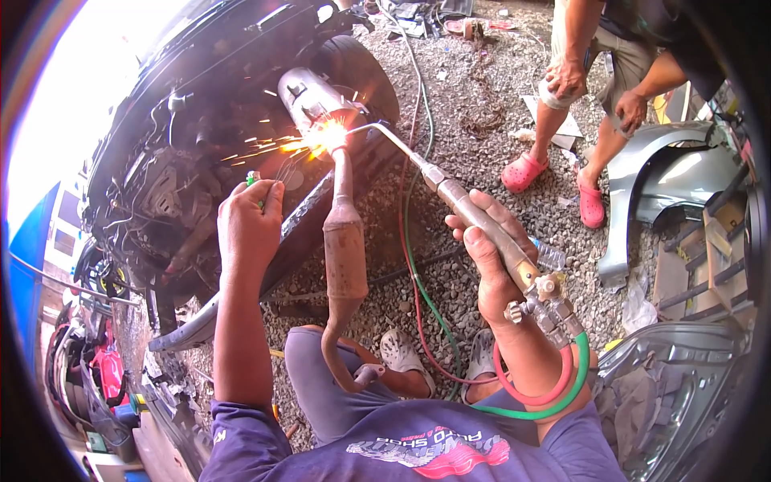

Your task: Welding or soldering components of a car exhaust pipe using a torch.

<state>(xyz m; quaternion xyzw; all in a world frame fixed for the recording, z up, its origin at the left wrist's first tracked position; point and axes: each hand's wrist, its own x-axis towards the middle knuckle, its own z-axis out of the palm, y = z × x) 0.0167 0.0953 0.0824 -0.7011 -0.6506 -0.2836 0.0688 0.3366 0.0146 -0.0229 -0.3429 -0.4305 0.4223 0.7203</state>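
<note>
My right hand [494, 257] supports the metal handle of a gas welding torch [474, 210], palm under it and fingers partly stretched. The torch's thin bent nozzle reaches the joint where an exhaust pipe [343, 181] meets a silver muffler [309, 98]. A bright glow and orange sparks [325, 138] hide that joint. Below the pipe, a rusty, thicker canister [345, 253] leads to a bent end near my knee. Left of the sparks, my left hand [250, 221] pinches a small green thing [252, 178] with a metal-looking top. Thin wire-like lines show between that hand and the glow.
Red and green hoses [418, 281] run from the torch across the gravel. A stripped car body [177, 161] and tire [361, 76] stand ahead left. Another person in pink clogs [526, 173] stands at far right, near a silver fender [642, 189]. A car panel [683, 361] lies at right.
</note>
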